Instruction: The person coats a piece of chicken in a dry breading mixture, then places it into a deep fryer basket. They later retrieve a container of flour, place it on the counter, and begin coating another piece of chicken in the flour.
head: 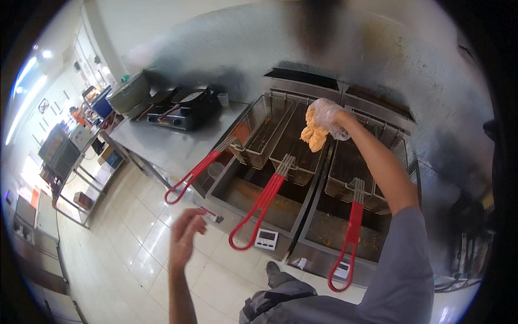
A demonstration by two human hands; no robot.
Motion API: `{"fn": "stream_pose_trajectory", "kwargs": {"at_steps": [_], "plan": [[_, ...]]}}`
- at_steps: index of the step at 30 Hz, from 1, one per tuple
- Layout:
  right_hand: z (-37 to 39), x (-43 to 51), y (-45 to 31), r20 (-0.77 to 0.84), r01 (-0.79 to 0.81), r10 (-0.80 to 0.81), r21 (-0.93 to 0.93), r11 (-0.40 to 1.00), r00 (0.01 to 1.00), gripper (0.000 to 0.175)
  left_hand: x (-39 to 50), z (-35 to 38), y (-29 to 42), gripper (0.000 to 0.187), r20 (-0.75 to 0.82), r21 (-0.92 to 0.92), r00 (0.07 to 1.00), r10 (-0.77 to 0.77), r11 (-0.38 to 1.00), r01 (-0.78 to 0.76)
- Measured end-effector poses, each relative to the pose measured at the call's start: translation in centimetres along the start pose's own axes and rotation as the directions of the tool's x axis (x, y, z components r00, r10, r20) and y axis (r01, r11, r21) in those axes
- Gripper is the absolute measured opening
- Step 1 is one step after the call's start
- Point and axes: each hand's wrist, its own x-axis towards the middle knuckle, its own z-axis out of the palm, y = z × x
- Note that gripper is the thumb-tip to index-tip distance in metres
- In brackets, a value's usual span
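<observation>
My right hand (328, 115), in a clear plastic glove, grips a battered, breaded food piece (315, 135). It hangs over the middle fryer basket (297, 174), a wire mesh basket with a red-coated handle (259, 210). A second wire basket (259, 137) hangs to its left, with a few crumbs inside and its own red handle (194, 174). On the right, a further basket (348, 190) carries a red handle (353, 231). My bare left hand (188, 233) is held in front of the fryer, fingers bent and apart, with nothing in it.
A white digital timer (266, 239) sits on the fryer front, and another timer (342, 269) is farther right. On the steel counter (149, 139) to the left stand a stove (178, 115), a large pot (129, 95) and a plastic cup (223, 99). Tiled floor (133, 243) lies below.
</observation>
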Motion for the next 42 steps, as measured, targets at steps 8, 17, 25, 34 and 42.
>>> {"fn": "stream_pose_trajectory", "kwargs": {"at_steps": [8,17,25,34,42], "plan": [[10.8,7.8,2.0,0.179,0.003,0.011,-0.075,0.997,0.984,0.013,6.6,5.7,-3.6,0.052,0.431,-0.202,0.860,-0.274,0.900,0.387],[15.8,12.1,4.8,0.417,0.200,-0.078,-0.256,0.946,0.906,0.013,11.0,8.7,-2.6,0.060,0.672,-0.047,0.603,-0.430,0.788,0.614],[10.2,10.1,3.1,0.495,0.416,-0.104,-0.578,0.702,0.862,0.016,10.8,10.0,-2.3,0.055,0.787,-0.091,0.477,-0.392,0.692,0.717],[-6.9,-4.9,0.6,-0.062,-0.238,0.307,0.494,0.836,0.950,0.033,9.6,11.5,-0.3,0.024,0.855,-0.328,0.365,-0.368,0.159,0.931],[-12.2,-31.1,5.5,-0.474,-0.431,0.563,0.366,0.825,0.677,0.038,11.4,9.9,2.6,0.037,0.757,-0.251,0.591,-0.279,0.710,0.658]]}}
